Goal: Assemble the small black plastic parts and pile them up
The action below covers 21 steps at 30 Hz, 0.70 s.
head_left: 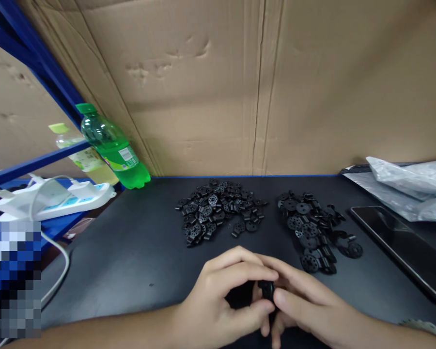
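Observation:
Near the front of the black table, my left hand (228, 291) and my right hand (305, 295) meet. Between their fingertips is a small black plastic piece (268, 290), mostly covered by the fingers. The thumb and fingers of both hands are closed around it. Beyond my hands lies a heap of black round plastic parts with holes and tabs (207, 213). A second heap of similar black parts (308, 230) sits to the right, past my right hand. Its exact shape in my grip is hidden.
A phone (403, 249) lies at the right, with grey plastic bags (414, 186) behind it. At the left stand a green soda bottle (112, 148), a pale yellow bottle (89, 160) and a white power strip (83, 201) with cables. A cardboard wall (196, 97) closes the back.

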Each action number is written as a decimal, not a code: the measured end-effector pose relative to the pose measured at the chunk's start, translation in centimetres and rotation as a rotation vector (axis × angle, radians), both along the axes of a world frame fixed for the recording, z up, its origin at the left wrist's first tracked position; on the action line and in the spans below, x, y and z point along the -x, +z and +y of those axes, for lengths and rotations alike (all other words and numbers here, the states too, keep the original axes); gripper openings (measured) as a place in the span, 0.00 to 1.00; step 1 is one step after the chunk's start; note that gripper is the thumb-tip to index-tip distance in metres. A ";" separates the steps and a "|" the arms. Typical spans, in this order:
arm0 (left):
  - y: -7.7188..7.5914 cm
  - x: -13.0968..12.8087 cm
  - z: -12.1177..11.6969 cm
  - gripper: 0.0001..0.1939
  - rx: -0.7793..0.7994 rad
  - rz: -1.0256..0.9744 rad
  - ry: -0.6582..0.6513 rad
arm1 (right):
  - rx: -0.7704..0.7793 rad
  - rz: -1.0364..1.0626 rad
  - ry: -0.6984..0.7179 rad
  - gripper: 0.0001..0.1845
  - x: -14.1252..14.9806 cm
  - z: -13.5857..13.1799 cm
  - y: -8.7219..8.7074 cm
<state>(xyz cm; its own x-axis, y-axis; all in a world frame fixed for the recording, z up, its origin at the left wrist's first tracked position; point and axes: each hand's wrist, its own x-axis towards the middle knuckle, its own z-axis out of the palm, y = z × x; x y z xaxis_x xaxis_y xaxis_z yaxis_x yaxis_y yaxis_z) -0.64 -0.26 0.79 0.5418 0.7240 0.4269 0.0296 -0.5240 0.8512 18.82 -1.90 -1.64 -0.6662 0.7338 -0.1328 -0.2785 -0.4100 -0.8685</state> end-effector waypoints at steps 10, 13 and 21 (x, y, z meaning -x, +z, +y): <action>0.1 -0.5 -0.1 0.16 -0.109 -0.022 0.060 | -0.021 -0.055 0.025 0.33 0.3 0.5 -0.1; 0.0 -0.6 -0.2 0.16 -0.104 -0.044 0.041 | -0.036 -0.135 0.053 0.36 0.0 0.3 0.1; -0.5 -0.5 -0.1 0.18 -0.074 -0.137 -0.049 | -0.242 -0.283 0.116 0.30 -0.6 0.4 1.6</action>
